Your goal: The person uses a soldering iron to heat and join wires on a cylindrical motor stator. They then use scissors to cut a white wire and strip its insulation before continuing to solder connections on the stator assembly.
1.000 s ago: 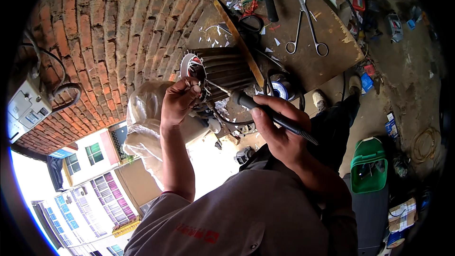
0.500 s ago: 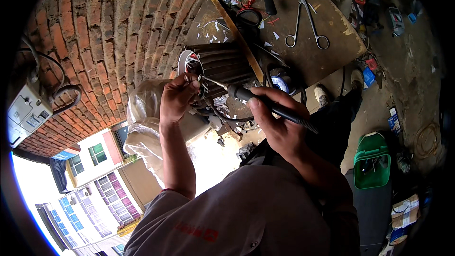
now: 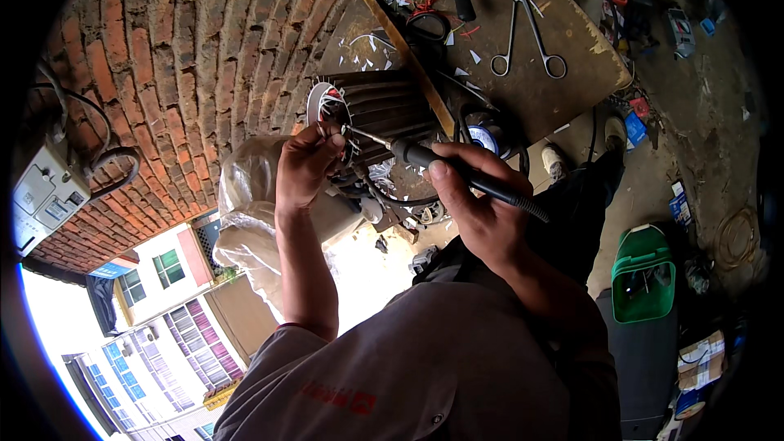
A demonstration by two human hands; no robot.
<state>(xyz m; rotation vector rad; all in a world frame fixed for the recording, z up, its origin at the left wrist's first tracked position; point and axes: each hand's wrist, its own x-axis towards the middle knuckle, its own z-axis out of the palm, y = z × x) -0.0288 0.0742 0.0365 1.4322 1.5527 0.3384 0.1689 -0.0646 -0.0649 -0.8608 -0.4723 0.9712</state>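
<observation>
My right hand [image 3: 486,216] is closed around the black handle of a soldering iron [image 3: 420,155], whose metal shaft points left. The iron's tip meets the fingertips of my left hand [image 3: 302,170], which are pinched together beside it. A thin wire seems to be between those fingers, but it is too small to make out surely. Just behind the left hand lies a dark ribbed motor housing [image 3: 380,106]. Its open end shows a pale rim [image 3: 315,106] with white lacing and red wires, partly covered by my fingers.
Long scissors [image 3: 527,28], a flat yellowish strip [image 3: 408,65], a spool with a blue-and-white label [image 3: 483,140] and paper scraps lie on the worn board [image 3: 572,73]. A brick wall [image 3: 188,57] rises left. A green bucket [image 3: 643,278] stands right; clear plastic sheeting [image 3: 249,188] hangs nearby.
The soldering iron's tip has shifted slightly up and left at the left fingertips, and the handle has tilted a little. Both hands keep their grip.
</observation>
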